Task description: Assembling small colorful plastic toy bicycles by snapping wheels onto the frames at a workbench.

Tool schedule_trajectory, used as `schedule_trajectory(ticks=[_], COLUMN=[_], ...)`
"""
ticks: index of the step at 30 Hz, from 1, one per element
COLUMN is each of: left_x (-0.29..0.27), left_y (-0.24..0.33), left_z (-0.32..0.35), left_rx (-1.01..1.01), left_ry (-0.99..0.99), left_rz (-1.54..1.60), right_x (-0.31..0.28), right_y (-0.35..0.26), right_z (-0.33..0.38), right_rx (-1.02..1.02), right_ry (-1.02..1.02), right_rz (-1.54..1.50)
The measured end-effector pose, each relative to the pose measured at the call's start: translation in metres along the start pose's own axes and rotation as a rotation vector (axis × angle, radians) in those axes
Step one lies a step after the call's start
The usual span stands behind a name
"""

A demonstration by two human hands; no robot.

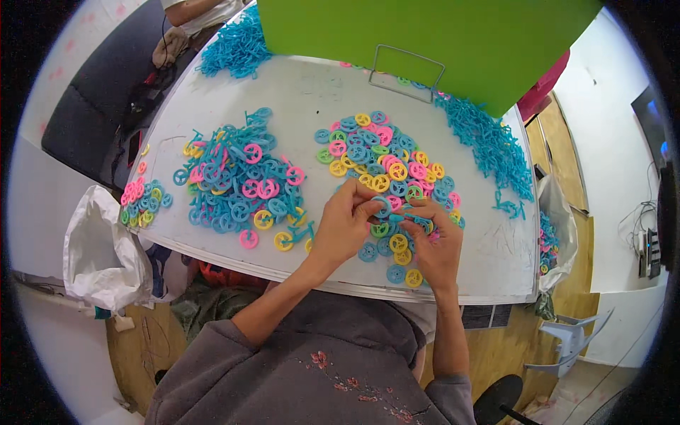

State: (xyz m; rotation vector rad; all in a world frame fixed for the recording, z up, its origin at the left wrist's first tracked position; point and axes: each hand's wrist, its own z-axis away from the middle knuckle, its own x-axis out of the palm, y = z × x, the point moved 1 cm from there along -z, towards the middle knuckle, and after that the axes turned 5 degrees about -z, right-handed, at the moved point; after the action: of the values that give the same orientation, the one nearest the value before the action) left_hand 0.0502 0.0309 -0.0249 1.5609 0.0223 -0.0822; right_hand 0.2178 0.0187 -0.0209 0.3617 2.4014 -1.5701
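Observation:
Above the near part of the white table (489, 244), my two hands meet over a pile of loose plastic wheels (379, 183) in blue, pink, yellow and green. My left hand (347, 221) pinches a small blue plastic wheel (382, 207) between thumb and fingers. Close beside it, my right hand (437, 248) has its fingers curled round a small blue plastic piece (405, 218); the fingers partly cover its shape. On the left lies a heap of blue stems joined to coloured wheels (237, 185).
Blue stem pieces (489, 145) lie heaped at the right edge, with more (237, 46) at the far left. A green panel (425, 35) stands behind a wire frame (407, 71). White sacks (103, 244) hang at both sides. Another person's arm (188, 10) shows at the far left.

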Motion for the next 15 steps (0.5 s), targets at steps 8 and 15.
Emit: schedule_trajectory(ticks=[8, 15], left_x=[0.002, -0.004], left_y=[-0.001, 0.001], left_z=[0.002, -0.007], left_rx=[0.084, -0.132], left_ry=[0.095, -0.022], left_rz=[-0.151, -0.038], right_x=[0.010, 0.008], right_y=[0.000, 0.008], right_z=[0.002, 0.003], right_rx=[0.096, 0.080], right_ry=[0.094, 0.039], right_rz=[-0.086, -0.072])
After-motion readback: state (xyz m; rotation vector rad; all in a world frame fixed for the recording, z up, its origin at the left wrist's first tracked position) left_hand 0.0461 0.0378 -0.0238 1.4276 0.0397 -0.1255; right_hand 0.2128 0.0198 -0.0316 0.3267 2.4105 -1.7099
